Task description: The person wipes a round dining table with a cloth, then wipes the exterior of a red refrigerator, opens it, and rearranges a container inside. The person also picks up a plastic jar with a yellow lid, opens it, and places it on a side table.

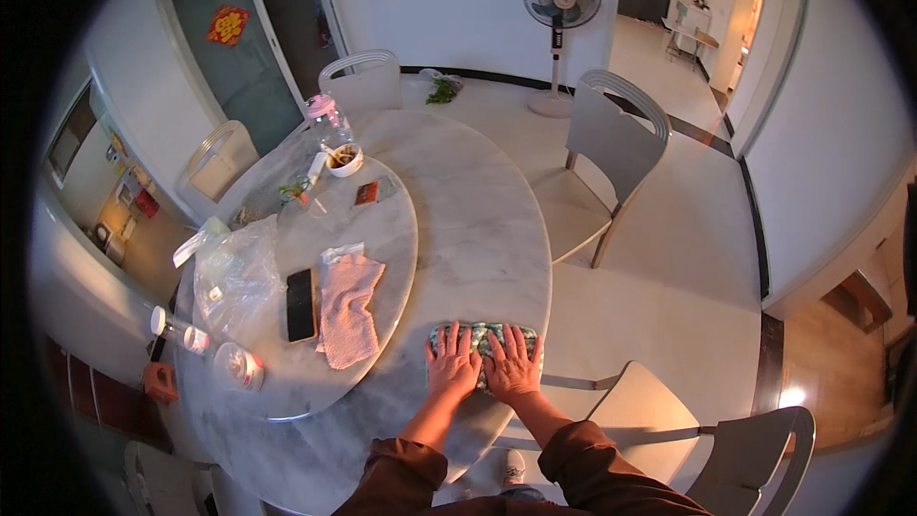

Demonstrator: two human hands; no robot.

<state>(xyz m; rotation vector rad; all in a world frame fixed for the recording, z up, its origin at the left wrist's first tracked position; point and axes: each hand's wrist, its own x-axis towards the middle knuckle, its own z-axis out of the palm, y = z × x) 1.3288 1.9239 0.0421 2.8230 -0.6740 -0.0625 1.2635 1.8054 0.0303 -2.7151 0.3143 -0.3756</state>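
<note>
A folded green-and-white patterned cloth lies flat near the right edge of the round marble table. My left hand presses on its left part with the fingers spread. Beside it, my right hand rests palm down on the right part, fingers also spread. Neither hand grips the cloth, and both cover much of it. To the left, on the raised round turntable, lie a crumpled pink towel and a black smartphone.
The turntable also bears a clear plastic bag, a bowl with food, a pink-lidded jar and a plastic tub. Chairs surround the table. A pedestal fan stands by the far wall, near greens on the floor.
</note>
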